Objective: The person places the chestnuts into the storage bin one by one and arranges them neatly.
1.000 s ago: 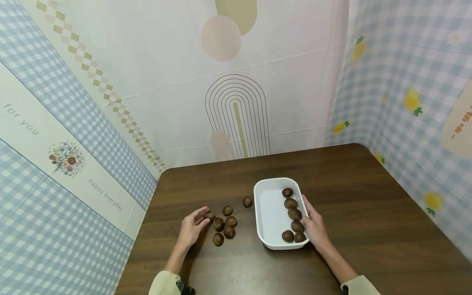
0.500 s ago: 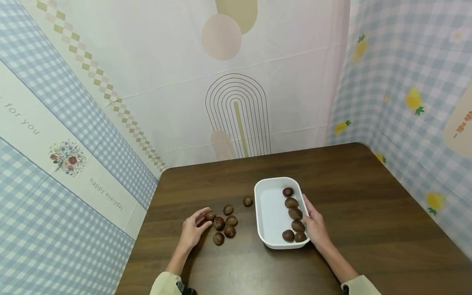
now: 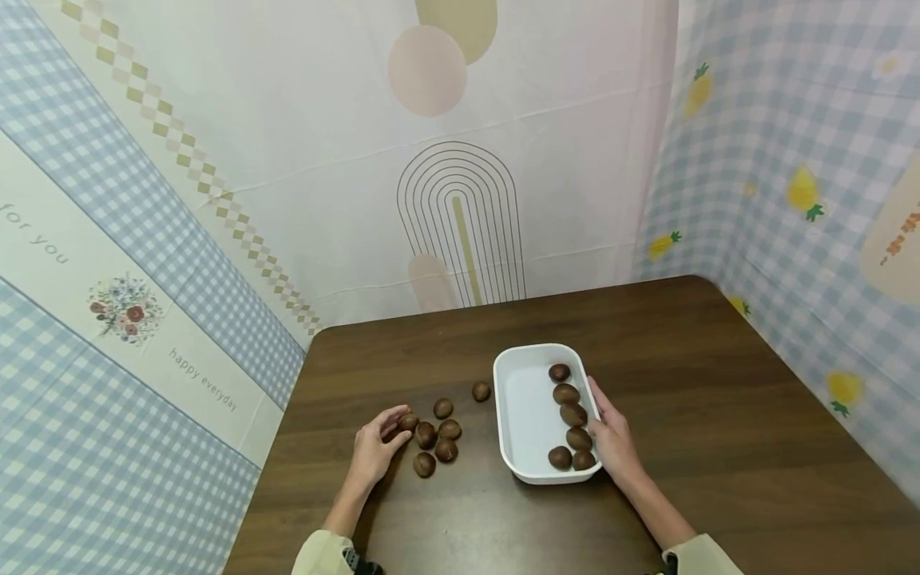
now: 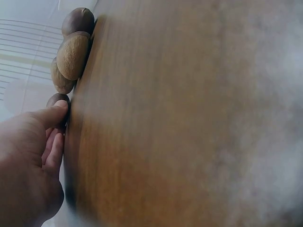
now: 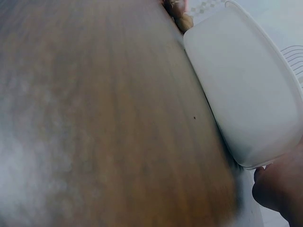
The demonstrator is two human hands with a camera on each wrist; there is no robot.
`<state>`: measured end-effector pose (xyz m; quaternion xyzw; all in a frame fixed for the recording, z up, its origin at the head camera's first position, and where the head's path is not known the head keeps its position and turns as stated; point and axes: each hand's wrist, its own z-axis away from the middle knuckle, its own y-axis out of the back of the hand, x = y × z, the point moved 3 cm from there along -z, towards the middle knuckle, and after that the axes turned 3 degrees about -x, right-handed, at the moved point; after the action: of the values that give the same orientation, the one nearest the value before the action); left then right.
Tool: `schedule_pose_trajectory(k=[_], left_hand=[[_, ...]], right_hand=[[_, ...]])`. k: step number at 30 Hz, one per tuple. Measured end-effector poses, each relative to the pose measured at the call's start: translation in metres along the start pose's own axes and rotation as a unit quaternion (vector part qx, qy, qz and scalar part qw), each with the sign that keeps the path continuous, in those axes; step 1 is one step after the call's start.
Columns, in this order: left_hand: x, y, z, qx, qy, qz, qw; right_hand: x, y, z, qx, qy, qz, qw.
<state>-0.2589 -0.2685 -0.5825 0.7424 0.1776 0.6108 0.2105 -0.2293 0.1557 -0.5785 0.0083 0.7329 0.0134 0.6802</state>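
Note:
On the table's left part, my left hand [image 3: 374, 449] pinches a brown chestnut [image 3: 407, 422] between thumb and fingers. The left wrist view shows the thumb lying on that chestnut [image 4: 57, 98]. Several loose chestnuts [image 3: 446, 450] cluster just right of it, and a single chestnut [image 3: 481, 390] lies apart, close to the container. My right hand [image 3: 613, 442] grips the right side of a white rectangular container [image 3: 523, 415]. Inside, several chestnuts [image 3: 573, 414] line its right wall. The right wrist view shows the container's outer side [image 5: 246, 90]; its contents are hidden there.
The dark wooden table [image 3: 668, 359] extends beyond the container to the right and behind. A patterned cloth [image 3: 345, 200] hangs along the table's back edge. Checked cloths [image 3: 776, 239] hang at both sides.
The head view has shifted slightly. The left fingers have settled around the leftmost chestnut, which shows more clearly now. The right hand and the container have hardly moved.

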Motion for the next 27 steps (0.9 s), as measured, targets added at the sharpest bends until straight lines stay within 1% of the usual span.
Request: schedule_pose_trajectory(k=[6, 9, 12, 16, 20, 22, 27], left_hand=[[0.001, 0.002, -0.001, 0.002, -0.013, -0.004, 0.9999], [0.002, 0.004, -0.002, -0.004, -0.019, -0.006, 0.9998], [0.003, 0.007, -0.004, -0.012, -0.017, -0.014, 0.9997], [0.005, 0.013, -0.009, -0.021, -0.008, -0.025, 0.9994], [0.007, 0.018, -0.014, -0.025, -0.012, -0.036, 0.9989], [0.009, 0.02, -0.017, -0.027, -0.017, -0.043, 0.9986], [0.019, 0.023, -0.026, -0.034, -0.015, -0.045, 0.9983]], right_hand=[[-0.001, 0.0, 0.0, 0.005, 0.01, 0.007, 1.0], [-0.001, 0.001, 0.001, 0.002, 0.01, 0.008, 1.0], [-0.001, 0.001, 0.001, 0.0, 0.004, 0.005, 1.0], [-0.001, 0.001, 0.0, -0.001, -0.004, 0.0, 1.0], [0.0, 0.001, -0.001, -0.003, -0.008, 0.001, 1.0], [0.001, 0.001, -0.001, -0.004, -0.01, 0.002, 1.0], [0.0, 0.001, 0.0, -0.004, -0.009, 0.003, 1.0]])
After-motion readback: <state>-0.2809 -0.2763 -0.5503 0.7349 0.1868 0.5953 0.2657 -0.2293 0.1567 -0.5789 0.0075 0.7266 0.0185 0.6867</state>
